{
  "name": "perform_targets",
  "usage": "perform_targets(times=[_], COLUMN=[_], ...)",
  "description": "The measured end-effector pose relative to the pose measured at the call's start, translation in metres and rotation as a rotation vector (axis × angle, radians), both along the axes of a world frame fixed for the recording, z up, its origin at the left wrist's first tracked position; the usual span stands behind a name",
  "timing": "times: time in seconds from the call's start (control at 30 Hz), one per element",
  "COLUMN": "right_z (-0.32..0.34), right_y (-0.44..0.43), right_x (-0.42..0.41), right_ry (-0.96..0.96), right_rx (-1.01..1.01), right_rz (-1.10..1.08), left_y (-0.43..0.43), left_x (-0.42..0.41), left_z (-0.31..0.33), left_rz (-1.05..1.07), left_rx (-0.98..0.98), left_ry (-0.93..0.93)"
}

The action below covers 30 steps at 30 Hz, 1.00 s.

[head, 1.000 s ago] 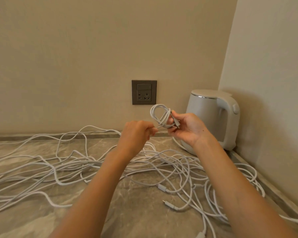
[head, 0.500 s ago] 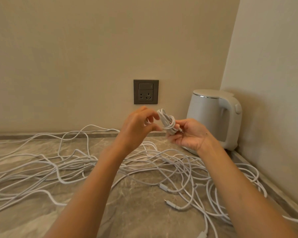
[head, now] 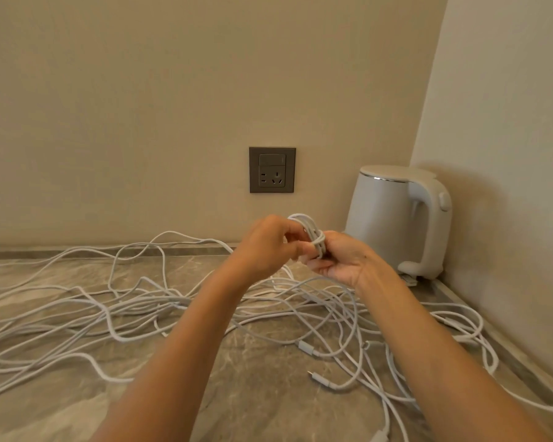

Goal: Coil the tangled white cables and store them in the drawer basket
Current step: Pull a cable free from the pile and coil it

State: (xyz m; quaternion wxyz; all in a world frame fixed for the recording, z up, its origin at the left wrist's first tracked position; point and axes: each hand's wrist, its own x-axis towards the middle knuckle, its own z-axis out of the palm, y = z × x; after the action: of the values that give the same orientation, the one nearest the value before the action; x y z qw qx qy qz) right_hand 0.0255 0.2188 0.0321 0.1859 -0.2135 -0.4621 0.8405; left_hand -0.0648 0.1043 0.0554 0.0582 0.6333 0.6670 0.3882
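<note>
Above the back right of the stone countertop (head: 253, 393), head view: both hands are raised and close together, fingers touching around one small coiled white cable (head: 313, 231). The left hand (head: 265, 247) is curled, pinching the coil's wrapped middle from the left. The right hand (head: 342, 263) is palm up, fingers clamped on the coil's lower end. The coil's top loop sticks up between the hands, off the surface.

The tangled white cables (head: 134, 311) sprawl loose over the countertop from the left edge to the right edge, mostly mid-depth and toward the back. Two cable plugs lie front right, one connector (head: 305, 347) and a second plug (head: 320, 378) nearer the front edge. A white electric kettle (head: 383, 215) stands upright in the back right corner, handle to the right. A grey wall socket (head: 272, 169) is on the back wall, left of the kettle. The drawer basket is not seen.
</note>
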Motion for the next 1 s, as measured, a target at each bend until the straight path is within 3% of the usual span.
perform_targets(times=[0.17,0.3,0.57,0.7,0.83,1.0], right_z=[0.000,0.001,0.007,0.008,0.009,0.008], right_y=[-0.009,-0.008,-0.011,-0.010,-0.012,-0.011], right_x=[-0.006,-0.007,0.000,0.001,0.003,0.003], right_ry=[-0.059,-0.066,-0.004,-0.032,-0.032,-0.004], right_rx=[0.134,0.135,-0.075,-0.112,-0.103,-0.146], right_rz=[-0.012,-0.068,0.010,0.052,0.027,0.041], left_y=[-0.003,-0.003,0.005,0.005,0.008,0.013], left_x=[-0.003,0.001,0.009,0.007,0.005,0.005], left_z=[0.003,0.001,-0.007,-0.009,-0.009,-0.015], left_rz=[0.054,0.102,0.159,0.188,0.066,0.028], left_rx=[-0.042,0.055,0.364,0.395,0.326,0.302], left_ry=[-0.073,-0.162,0.325,0.313,0.235,0.288])
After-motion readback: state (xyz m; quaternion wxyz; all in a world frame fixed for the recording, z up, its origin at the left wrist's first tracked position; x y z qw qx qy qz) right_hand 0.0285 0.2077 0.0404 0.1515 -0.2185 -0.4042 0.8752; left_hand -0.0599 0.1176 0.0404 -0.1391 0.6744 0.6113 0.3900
